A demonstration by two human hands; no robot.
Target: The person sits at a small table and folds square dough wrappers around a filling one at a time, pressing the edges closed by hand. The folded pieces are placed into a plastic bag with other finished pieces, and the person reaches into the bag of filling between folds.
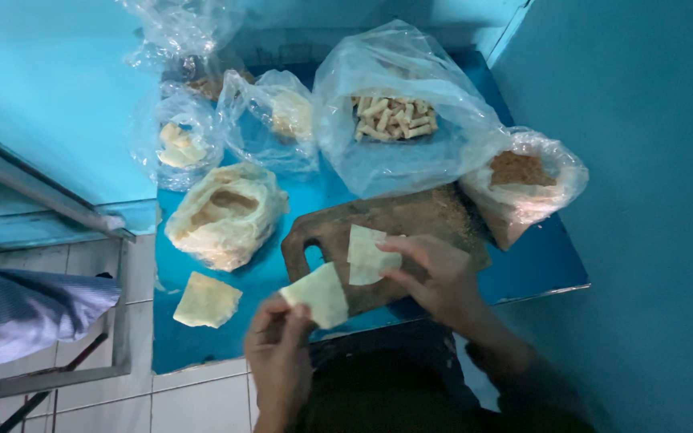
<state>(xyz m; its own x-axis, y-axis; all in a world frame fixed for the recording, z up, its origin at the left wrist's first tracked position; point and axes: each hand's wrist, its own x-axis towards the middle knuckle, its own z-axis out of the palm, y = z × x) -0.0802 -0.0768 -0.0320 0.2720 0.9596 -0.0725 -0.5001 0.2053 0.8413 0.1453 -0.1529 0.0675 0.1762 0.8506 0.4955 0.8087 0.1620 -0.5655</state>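
**Thin pastry sheets, in hand over cutting board**

Left hand (278, 353) pinches one pale pastry sheet (318, 295) by its corner, lifted off the wooden cutting board (411, 220). Right hand (443, 277) pinches a second sheet (366, 255) flat on the board, probably to separate them. Adjacent: spare sheet (206, 301) on the blue table (539, 265); open bag of stacked sheets (226, 212); bag of rolled pieces (395, 119); bag of brown crumbs (521, 172), all within reach.
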